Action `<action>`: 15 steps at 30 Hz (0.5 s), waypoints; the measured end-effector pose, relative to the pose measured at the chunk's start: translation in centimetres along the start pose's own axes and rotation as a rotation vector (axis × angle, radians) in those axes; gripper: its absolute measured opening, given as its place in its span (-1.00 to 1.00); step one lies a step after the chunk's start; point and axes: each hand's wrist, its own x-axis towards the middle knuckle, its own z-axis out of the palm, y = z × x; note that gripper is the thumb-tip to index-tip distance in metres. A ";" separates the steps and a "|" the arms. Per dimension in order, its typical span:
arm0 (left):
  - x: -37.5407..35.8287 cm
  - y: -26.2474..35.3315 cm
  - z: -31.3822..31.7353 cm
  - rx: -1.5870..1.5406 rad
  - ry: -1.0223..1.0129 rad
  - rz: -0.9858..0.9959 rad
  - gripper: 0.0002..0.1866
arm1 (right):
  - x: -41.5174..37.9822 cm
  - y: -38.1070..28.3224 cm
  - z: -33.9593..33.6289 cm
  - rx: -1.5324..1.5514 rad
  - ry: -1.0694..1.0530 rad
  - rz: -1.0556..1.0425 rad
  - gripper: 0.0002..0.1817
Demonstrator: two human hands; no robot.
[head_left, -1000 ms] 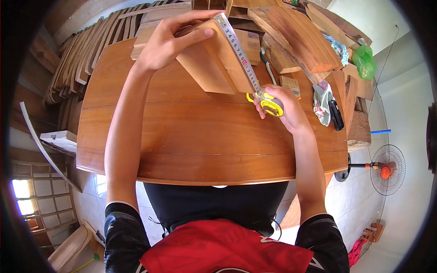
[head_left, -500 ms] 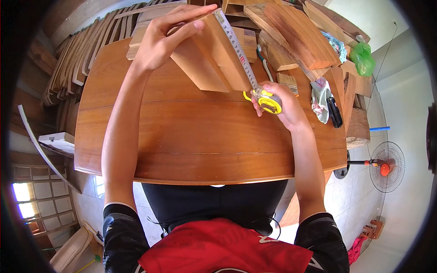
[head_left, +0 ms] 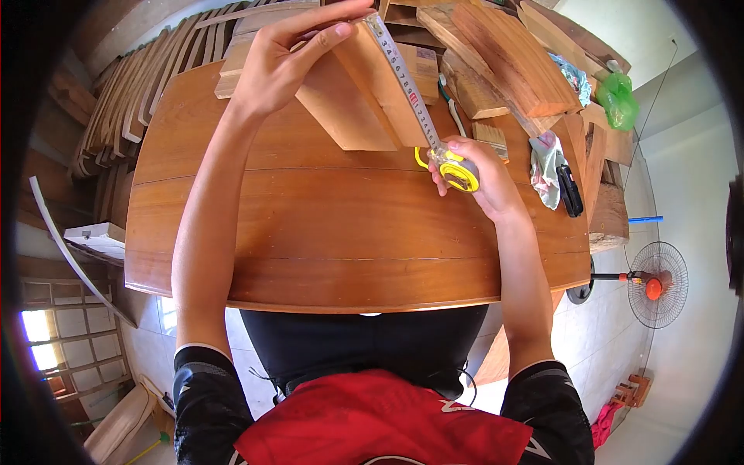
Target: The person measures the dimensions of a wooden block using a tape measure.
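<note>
My left hand [head_left: 283,62] grips the far upper end of a light brown wooden block [head_left: 349,108], which tilts above the wooden table [head_left: 349,225]. Its thumb presses near the block's top edge, and its fingers reach over the far side. In my right hand [head_left: 480,174] is a yellow and clear tape measure [head_left: 459,172], held at the block's near right corner. The white numbered blade runs along the block's right edge, from the case up to near my left fingertips. A yellow strap loops out beside the case.
Wooden boards [head_left: 511,62] are stacked at the back right. A toothbrush [head_left: 451,105], a paintbrush [head_left: 490,141], a cloth [head_left: 546,167] and a black tool [head_left: 570,191] lie on the right. Curved wooden slats [head_left: 139,101] line the left. A fan [head_left: 655,287] stands at far right.
The block has tilted slightly, its near end shifting a little up and left. Both hands keep their holds, and the tape stays extended along the edge.
</note>
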 end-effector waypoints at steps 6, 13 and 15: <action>0.0 -0.3 -0.6 -0.001 -0.055 0.007 -0.68 | 0.2 0.4 -0.2 -0.009 -0.004 -0.004 -0.59; -0.4 -0.4 -1.1 -0.011 -0.016 -0.071 -0.67 | 0.2 0.2 0.3 -0.050 0.007 0.003 -0.62; -0.6 0.0 -1.8 -0.079 -0.037 -0.168 -0.67 | 0.3 0.5 0.1 -0.065 0.002 0.004 -0.63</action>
